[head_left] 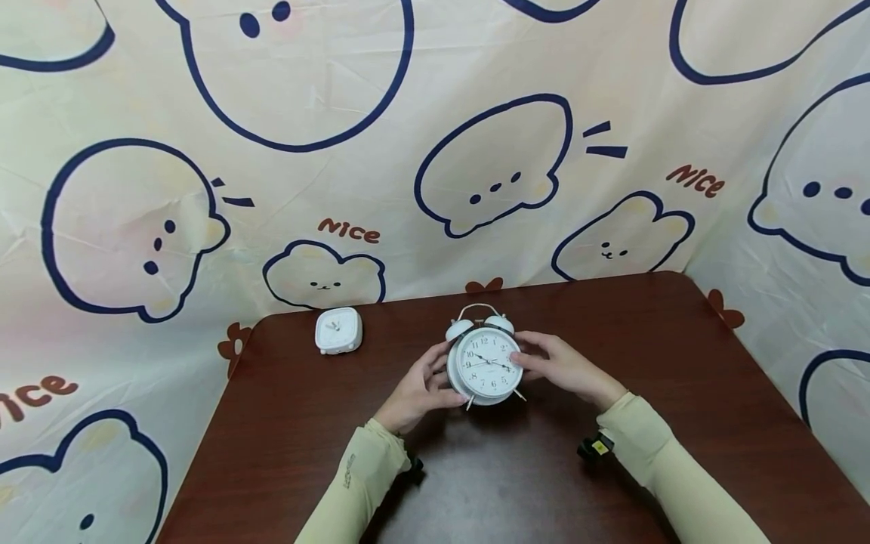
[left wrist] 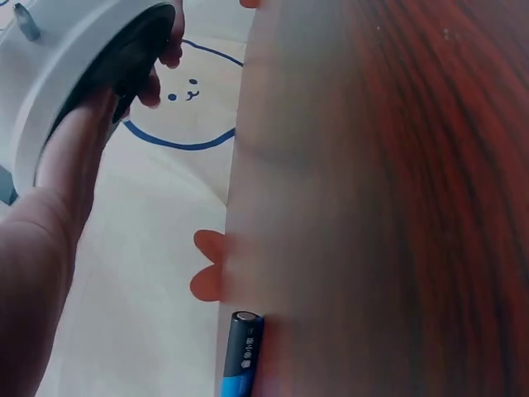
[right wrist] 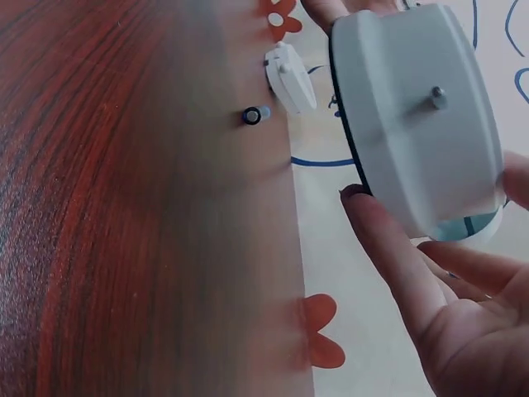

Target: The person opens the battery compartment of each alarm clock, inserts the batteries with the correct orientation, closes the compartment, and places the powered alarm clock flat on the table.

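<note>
Both hands hold a white twin-bell alarm clock [head_left: 486, 364] between them, its dial facing up toward the head camera. My left hand [head_left: 424, 387] grips its left side, thumb at the lower edge near a small metal foot. In the left wrist view, that hand's fingers [left wrist: 78, 141] reach across the clock's dark back. The right hand [head_left: 560, 364] holds the right side, with fingertips on the rim of the dial. From the right wrist, the clock's white side [right wrist: 413, 124] shows a metal foot, and one finger [right wrist: 376, 223] presses the back edge.
A small white square clock [head_left: 338, 330] stands at the back left of the brown table [head_left: 285, 453]. A black and blue battery [left wrist: 242, 351] lies near the table's far edge. Behind hangs a cream cloth [head_left: 326, 181] with cartoon outlines.
</note>
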Demonstrator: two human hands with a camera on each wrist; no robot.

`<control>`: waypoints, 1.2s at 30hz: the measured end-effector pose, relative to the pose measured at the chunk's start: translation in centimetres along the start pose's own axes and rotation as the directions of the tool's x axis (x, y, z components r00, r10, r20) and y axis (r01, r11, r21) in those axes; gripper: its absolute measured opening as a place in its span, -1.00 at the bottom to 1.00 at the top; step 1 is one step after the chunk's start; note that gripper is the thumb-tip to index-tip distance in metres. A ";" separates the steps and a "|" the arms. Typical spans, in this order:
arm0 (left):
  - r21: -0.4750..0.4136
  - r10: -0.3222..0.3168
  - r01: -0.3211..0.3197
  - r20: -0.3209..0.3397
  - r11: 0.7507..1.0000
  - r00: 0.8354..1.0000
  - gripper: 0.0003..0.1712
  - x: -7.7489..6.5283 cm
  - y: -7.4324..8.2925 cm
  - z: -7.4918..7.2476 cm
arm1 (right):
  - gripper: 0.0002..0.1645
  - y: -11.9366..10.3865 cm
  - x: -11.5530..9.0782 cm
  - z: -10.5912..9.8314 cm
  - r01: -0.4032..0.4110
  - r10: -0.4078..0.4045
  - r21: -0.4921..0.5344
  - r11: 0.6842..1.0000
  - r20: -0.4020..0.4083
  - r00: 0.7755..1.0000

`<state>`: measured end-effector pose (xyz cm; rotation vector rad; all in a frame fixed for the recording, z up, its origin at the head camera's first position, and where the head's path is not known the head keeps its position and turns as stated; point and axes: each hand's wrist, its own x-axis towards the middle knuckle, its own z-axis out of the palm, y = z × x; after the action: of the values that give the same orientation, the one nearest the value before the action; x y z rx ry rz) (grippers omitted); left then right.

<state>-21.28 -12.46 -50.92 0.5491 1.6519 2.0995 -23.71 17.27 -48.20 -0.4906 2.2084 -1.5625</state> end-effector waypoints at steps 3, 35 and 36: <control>-0.001 0.020 -0.020 0.001 1.000 1.000 0.20 0.0 0.2 0.0 | -0.24 0.0 0.0 -0.1 0.003 -0.004 0.027 1.000 0.023 1.000; 0.219 0.141 -0.103 -0.170 0.970 0.975 -0.01 0.3 0.9 1.8 | -0.23 -0.1 1.5 2.2 -0.031 -0.008 0.333 0.942 0.116 0.993; 0.220 0.142 -0.103 -0.172 0.970 0.975 -0.01 0.3 0.8 1.8 | -0.23 -0.1 1.5 2.2 -0.032 -0.008 0.335 0.942 0.118 0.993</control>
<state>-20.64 -11.04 -49.69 0.5465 2.0104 2.1323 -23.85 14.70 -48.98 -0.4498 1.8032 -1.8075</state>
